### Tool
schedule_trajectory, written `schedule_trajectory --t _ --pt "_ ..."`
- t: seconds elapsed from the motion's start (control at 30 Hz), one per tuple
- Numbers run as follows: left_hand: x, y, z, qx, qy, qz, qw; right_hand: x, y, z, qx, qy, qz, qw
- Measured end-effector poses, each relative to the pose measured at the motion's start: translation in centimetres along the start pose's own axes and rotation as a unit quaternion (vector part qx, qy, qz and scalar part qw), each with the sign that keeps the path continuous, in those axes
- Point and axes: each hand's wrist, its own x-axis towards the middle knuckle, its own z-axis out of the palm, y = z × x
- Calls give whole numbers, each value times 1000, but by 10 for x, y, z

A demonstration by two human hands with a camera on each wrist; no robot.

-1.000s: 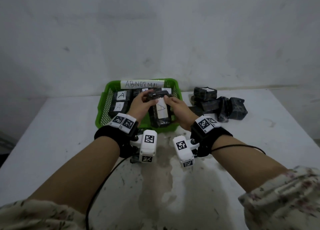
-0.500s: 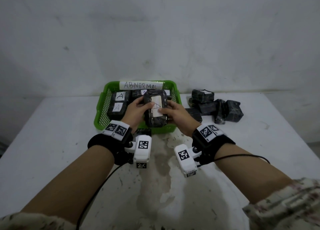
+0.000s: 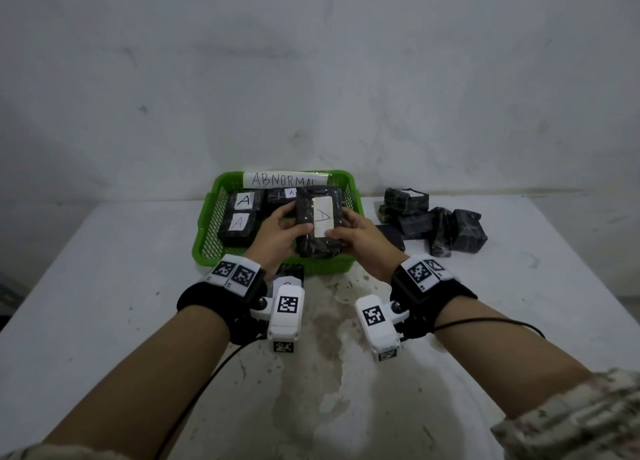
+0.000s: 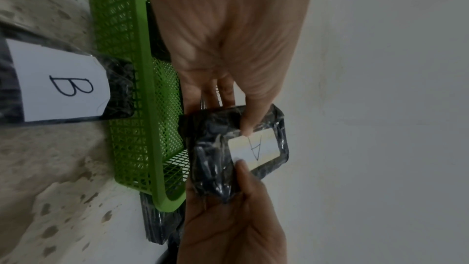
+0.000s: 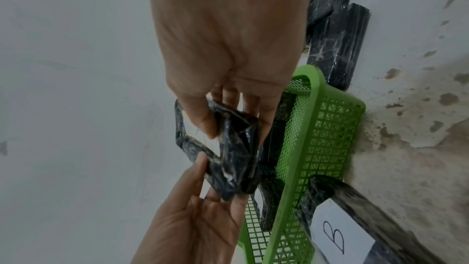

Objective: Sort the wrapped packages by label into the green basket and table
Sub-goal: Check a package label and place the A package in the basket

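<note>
Both hands hold one black wrapped package (image 3: 317, 222) with a white "A" label, tilted label-up above the green basket (image 3: 207, 229). My left hand (image 3: 277, 232) grips its left side, thumb on top. My right hand (image 3: 356, 232) grips its right side, thumb on the label. The left wrist view shows the same package (image 4: 228, 148) between both thumbs, and the right wrist view shows its dark end (image 5: 233, 152). Three "A" packages lie in the basket, among them one at the back left (image 3: 244, 201). A package labelled "B" (image 4: 58, 81) lies on the table against the basket's near wall.
The basket carries an "ABNORMAL" sign (image 3: 284, 179) on its far rim. A pile of black wrapped packages (image 3: 436, 222) sits on the white table (image 3: 104, 286) to the basket's right. A wall stands close behind. The table is stained in front of the basket.
The held package has been turned from end-on to label-up and lifted slightly, so its "A" label now faces the head camera. Both hands stayed above the basket.
</note>
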Motion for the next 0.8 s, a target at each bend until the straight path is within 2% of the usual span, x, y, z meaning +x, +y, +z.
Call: schedule_trajectory --t 0.1,0.2,0.27,0.33,0.5,0.6,0.73,0.8 --pt "0 -1 2 -9 10 4 1000 0 2 4 -33 -8 0 999" --pt "-3 -1 4 -9 14 16 1000 0 6 7 -69 28 -25 997" --pt "-1 -1 6 81 47 58 994 0 8 8 -81 39 -47 995" --pt "2 0 7 152 63 80 983 -2 8 11 -69 19 -59 996" --pt "-4 11 11 -6 5 0 1000 -12 -3 14 -44 -5 -53 998" --pt "-5 10 10 -10 -17 7 1000 -9 -4 9 -69 7 -58 996" --pt "-6 11 9 2 -56 6 998 -1 -3 6 5 56 -29 998" --pt "-7 13 8 10 -60 10 998 2 -3 5 10 36 -6 999"
